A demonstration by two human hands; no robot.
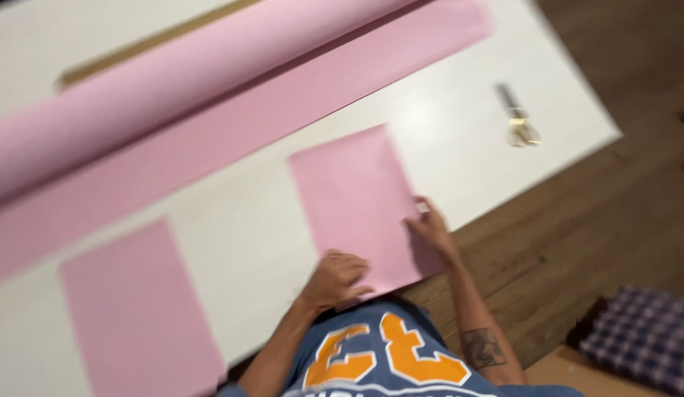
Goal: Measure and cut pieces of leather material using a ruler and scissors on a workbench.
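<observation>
A cut pink sheet (360,202) lay flat on the white counter (445,140), near the counter's near edge and a little right of the middle. The left hand (336,279) rested on the sheet's near left corner, fingers curled and pressing down on the paper rather than closed round it. The right hand (430,229) lay at the sheet's right edge, fingertips touching that edge; whether they pinched the paper or only pushed against it could not be told, since the whole view was smeared by motion.

A second cut pink sheet (136,312) lay well apart to the left, its near end cut off by the bottom of the picture. That made two loose sheets. Beyond them one long pink paper roll (187,73) stretched across the far part of the counter, with an unrolled length (231,151) of it lying flat alongside; both ran out of the picture at the left.

One pair of scissors (518,117) lay far right on the counter, blurred, with pale gold-looking handles. Right of the counter was brown wooden floor (614,213), and at the near right corner a blue checked cloth (643,334), partly cut off.
</observation>
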